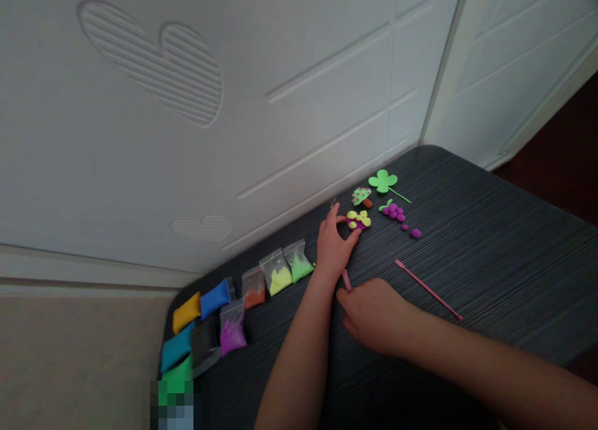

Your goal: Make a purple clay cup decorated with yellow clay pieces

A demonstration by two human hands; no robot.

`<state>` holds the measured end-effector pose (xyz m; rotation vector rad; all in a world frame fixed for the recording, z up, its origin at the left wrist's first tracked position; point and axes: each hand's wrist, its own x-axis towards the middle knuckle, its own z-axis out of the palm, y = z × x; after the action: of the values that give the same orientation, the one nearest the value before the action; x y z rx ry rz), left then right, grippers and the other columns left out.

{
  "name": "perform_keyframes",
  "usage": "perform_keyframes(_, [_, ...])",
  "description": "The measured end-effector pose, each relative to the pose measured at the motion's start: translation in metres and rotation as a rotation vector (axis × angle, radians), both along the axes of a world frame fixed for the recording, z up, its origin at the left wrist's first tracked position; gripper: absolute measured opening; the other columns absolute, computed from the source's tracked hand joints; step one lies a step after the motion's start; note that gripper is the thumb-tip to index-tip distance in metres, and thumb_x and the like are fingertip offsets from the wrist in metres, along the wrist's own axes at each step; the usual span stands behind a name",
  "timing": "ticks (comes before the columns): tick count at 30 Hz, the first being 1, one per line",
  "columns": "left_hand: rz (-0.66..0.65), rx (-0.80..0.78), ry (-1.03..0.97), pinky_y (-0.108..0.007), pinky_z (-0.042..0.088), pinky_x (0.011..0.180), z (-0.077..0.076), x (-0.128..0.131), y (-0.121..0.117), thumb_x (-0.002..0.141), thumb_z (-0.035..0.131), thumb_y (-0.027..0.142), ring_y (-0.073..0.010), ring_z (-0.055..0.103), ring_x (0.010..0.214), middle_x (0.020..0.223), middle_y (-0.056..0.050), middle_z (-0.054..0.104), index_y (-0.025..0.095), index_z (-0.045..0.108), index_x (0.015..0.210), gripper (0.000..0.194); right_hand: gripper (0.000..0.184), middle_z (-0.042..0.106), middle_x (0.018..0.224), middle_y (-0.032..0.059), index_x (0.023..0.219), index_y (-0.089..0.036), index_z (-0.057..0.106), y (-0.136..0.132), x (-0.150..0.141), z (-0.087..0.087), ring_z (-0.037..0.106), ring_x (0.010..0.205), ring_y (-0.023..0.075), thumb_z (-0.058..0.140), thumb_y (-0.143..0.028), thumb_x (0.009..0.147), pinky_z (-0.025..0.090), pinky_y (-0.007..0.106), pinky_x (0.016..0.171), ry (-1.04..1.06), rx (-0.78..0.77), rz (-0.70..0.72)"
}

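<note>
Nearest: right hand resting on the dark striped table, fingers curled around a short pink tool whose tip shows just above the knuckles; a longer pink stick lies apart to its right. Middle: left hand, fingers narrowly pinched on the purple-and-yellow clay piece; to its left, a row of clay bags in orange, blue, yellow, green and purple. Farthest, by the white wall: clay mushroom, purple grape cluster, green clover.
</note>
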<state>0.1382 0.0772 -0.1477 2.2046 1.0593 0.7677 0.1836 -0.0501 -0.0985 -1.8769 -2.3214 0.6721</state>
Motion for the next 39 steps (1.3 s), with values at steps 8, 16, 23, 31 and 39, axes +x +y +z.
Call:
perform_keyframes(8, [0.01,-0.017,-0.025,-0.034,0.038,0.091,-0.0006,-0.0004,0.0,0.074,0.064,0.029,-0.0191,0.052,0.103,0.105,-0.001,0.061,0.024,0.029,0.134,0.07,0.022,0.068,0.079,0.0109,0.09,-0.015,0.056,-0.0009,0.0001,0.0,0.065,0.067,0.0252,0.038,-0.023,0.08,0.044,0.036,0.058,-0.004,-0.015,0.001])
perform_keyframes(16, [0.005,0.001,-0.008,-0.033,0.038,0.092,-0.0007,0.0009,-0.0005,0.076,0.062,0.028,-0.018,0.052,0.102,0.106,-0.002,0.061,0.024,0.03,0.133,0.066,0.023,0.068,0.08,0.0109,0.091,-0.014,0.056,-0.0011,0.001,0.0012,0.065,0.068,0.026,0.038,-0.023,0.081,0.044,0.037,0.058,0.0,-0.014,0.004])
perform_keyframes(23, [0.006,-0.002,0.004,-0.033,0.038,0.092,0.0001,0.0003,-0.0007,0.076,0.062,0.029,-0.0182,0.053,0.103,0.106,-0.001,0.062,0.024,0.03,0.133,0.066,0.023,0.068,0.08,0.0114,0.092,-0.014,0.057,-0.0008,0.0006,0.0009,0.065,0.068,0.0259,0.039,-0.023,0.081,0.045,0.036,0.058,-0.001,-0.018,0.008])
perform_keyframes(31, [0.006,0.001,0.005,-0.034,0.039,0.091,0.0001,0.0011,-0.0011,0.074,0.063,0.03,-0.0192,0.052,0.103,0.106,-0.002,0.061,0.021,0.03,0.133,0.068,0.023,0.068,0.082,0.0114,0.093,-0.015,0.056,-0.0004,0.0005,0.0008,0.065,0.07,0.0259,0.038,-0.024,0.082,0.044,0.037,0.06,-0.007,-0.035,0.002])
perform_keyframes(39, [-0.003,0.016,0.015,-0.034,0.039,0.091,-0.0011,0.0027,-0.0011,0.075,0.063,0.033,-0.0196,0.052,0.103,0.105,-0.003,0.061,0.021,0.029,0.134,0.069,0.023,0.068,0.082,0.011,0.092,-0.015,0.056,-0.001,0.001,0.0013,0.065,0.069,0.0255,0.037,-0.024,0.082,0.044,0.036,0.059,-0.003,-0.021,0.009])
